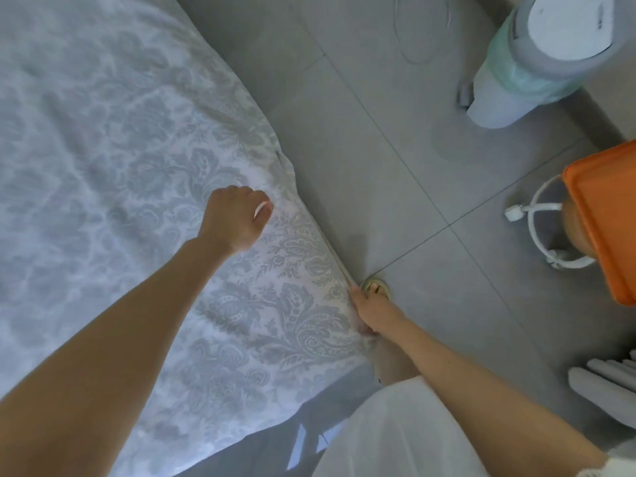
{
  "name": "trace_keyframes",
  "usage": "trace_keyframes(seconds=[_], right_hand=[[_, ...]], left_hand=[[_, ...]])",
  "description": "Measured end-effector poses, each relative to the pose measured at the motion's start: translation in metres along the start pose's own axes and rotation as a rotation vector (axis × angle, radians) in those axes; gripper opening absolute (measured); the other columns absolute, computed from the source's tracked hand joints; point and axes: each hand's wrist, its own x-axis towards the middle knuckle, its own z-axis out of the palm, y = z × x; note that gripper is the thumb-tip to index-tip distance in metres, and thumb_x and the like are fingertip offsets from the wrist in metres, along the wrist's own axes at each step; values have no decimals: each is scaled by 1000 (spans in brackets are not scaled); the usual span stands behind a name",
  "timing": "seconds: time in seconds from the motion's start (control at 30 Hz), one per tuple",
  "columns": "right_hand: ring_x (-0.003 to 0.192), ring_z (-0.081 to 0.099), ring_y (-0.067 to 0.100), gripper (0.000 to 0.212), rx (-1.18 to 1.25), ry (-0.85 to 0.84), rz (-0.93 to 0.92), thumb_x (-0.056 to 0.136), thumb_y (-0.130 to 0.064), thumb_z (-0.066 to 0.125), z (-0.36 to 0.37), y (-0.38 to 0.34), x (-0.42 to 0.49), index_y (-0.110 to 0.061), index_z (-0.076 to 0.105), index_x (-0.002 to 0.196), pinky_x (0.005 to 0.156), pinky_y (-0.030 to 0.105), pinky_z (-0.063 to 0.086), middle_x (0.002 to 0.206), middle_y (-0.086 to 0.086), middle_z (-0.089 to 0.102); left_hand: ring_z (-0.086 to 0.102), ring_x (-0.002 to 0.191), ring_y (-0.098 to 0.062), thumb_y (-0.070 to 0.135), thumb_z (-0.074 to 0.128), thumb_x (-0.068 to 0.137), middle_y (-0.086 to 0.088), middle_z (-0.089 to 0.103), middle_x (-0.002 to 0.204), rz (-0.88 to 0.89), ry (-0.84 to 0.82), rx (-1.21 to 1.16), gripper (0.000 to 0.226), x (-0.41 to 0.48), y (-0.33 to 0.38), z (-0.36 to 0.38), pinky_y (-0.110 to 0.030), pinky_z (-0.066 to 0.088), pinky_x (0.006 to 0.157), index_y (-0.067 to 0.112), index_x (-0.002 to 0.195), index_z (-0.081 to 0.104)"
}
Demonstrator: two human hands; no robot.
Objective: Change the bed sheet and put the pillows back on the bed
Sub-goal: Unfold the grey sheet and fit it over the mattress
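Bed sheet (120,166), white with a grey damask pattern, is spread across the left of the view, its edge falling toward the tiled floor (378,149). Near that edge the left hand (237,218) is seen with fingers curled, apparently pinching a fold of the cloth. Further right, the hem is gripped by the right hand (370,313), its fingers tucked under the edge. For a smooth fit, the cloth should be drawn taut between both grips and pulled evenly downward before tucking, so that no wrinkles are trapped.
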Motion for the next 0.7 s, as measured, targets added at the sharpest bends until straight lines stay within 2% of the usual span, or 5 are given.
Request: trace_keyframes(seconds=[0.13,0.23,0.37,0.53,0.7], right_hand=[[71,49,22,44,-207,166,-223,101,-36,31,-26,-31,-45,-14,39,65,66,32,35,73,10,53],[72,54,29,36,-220,177,-357,99,-29,39,-42,-63,-90,-7,45,71,69,37,41,91,30,61],[75,64,27,36,-194,223,-456,95,-26,47,-66,-100,-152,5,63,86,83,40,50,80,15,68],[64,61,12,22,-221,189,-579,95,-27,50,-105,-159,-211,-17,60,78,65,24,46,73,-1,65],[64,61,14,19,-179,182,-674,94,-25,52,-164,-229,-252,-13,62,84,61,23,46,74,2,66]], left_hand=[[60,98,-31,31,39,100,-11,68,103,-301,-1,-116,34,-66,23,-32,-39,44,84,14,112,65],[58,104,-28,32,38,100,-9,65,111,-478,32,-276,34,-112,61,-54,-38,44,90,16,117,63],[58,108,-22,32,40,100,-4,64,117,-577,104,-451,32,-153,98,-87,-33,43,91,17,116,64],[60,97,-20,27,41,99,2,65,100,-670,218,-475,27,-157,104,-150,-25,40,81,16,104,65],[62,82,-18,24,41,98,1,67,89,-633,288,-416,26,-91,107,-209,-29,48,81,15,98,65]])
